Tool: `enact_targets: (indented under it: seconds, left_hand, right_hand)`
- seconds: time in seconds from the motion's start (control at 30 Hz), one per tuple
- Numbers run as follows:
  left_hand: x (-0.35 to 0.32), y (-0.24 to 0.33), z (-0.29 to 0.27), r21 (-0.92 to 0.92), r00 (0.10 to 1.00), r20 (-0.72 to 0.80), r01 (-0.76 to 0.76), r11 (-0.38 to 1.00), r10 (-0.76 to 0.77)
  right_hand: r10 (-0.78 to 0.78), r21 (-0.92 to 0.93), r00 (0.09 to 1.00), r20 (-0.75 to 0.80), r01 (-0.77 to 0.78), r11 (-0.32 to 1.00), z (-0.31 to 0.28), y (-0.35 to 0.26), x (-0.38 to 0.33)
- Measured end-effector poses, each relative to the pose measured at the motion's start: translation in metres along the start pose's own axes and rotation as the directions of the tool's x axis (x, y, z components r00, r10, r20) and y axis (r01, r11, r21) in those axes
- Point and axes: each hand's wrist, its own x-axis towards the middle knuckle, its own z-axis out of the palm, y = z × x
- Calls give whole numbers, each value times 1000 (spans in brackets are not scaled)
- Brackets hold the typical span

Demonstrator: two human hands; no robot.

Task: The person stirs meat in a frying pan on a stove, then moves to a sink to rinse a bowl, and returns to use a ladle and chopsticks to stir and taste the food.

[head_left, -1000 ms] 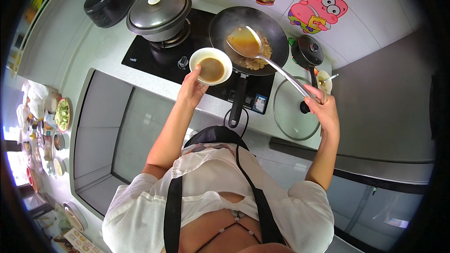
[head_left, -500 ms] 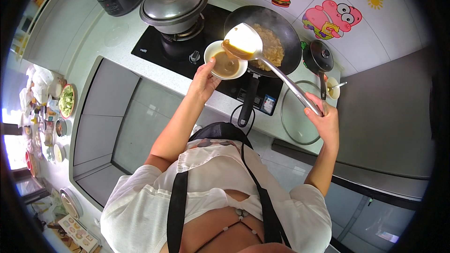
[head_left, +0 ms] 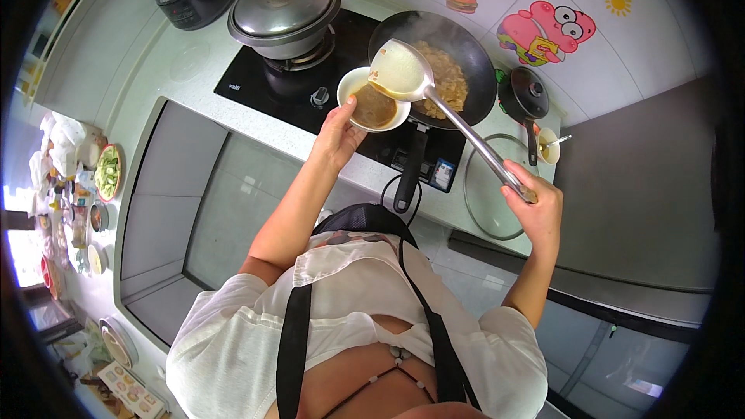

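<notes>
My left hand (head_left: 339, 138) is closed on a small white bowl (head_left: 349, 82), thumb over its rim, at the near left side of the wok. Brown liquid (head_left: 375, 108) fills part of the bowl. My right hand (head_left: 537, 207) grips the handle end of a metal spatula (head_left: 476, 138). Its broad head (head_left: 400, 70) is tipped over the bowl's far right rim, with a wet film and small bits on it. Behind the spatula, a dark wok (head_left: 481, 62) on the cooktop holds pale brown chopped food (head_left: 444, 76), and faint steam rises from it.
A lidded grey pot (head_left: 284, 12) stands on the left burner of the black cooktop (head_left: 248, 77). The wok's handle (head_left: 411, 168) juts over the counter edge. At right are a glass lid (head_left: 497, 194), a small lidded black pan (head_left: 524, 93) and a bowl with a spoon (head_left: 548, 145).
The spatula head has tipped further, and the brown liquid that was in it has run into the bowl. My right hand has shifted slightly downward; my left hand stays in place.
</notes>
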Motion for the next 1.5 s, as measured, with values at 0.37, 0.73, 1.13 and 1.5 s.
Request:
enact_targets:
  seconds: [0.37,0.73,1.13,1.5]
  left_hand:
    - [6,-5,-8,-33,998,-55,1,999,-2]
    - [-3,9,-26,193,978,-126,-141,971,167]
    - [-10,11,-29,214,969,-153,-161,964,196]
    - [-14,11,-23,212,960,-181,-174,962,214]
  right_hand:
    - [367,598,901,231,-429,677,6,48,3]
    - [349,360,891,291,-440,822,46,98,36]
    - [376,223,877,300,-448,866,59,111,47]
    - [355,269,873,334,-449,852,62,113,52]
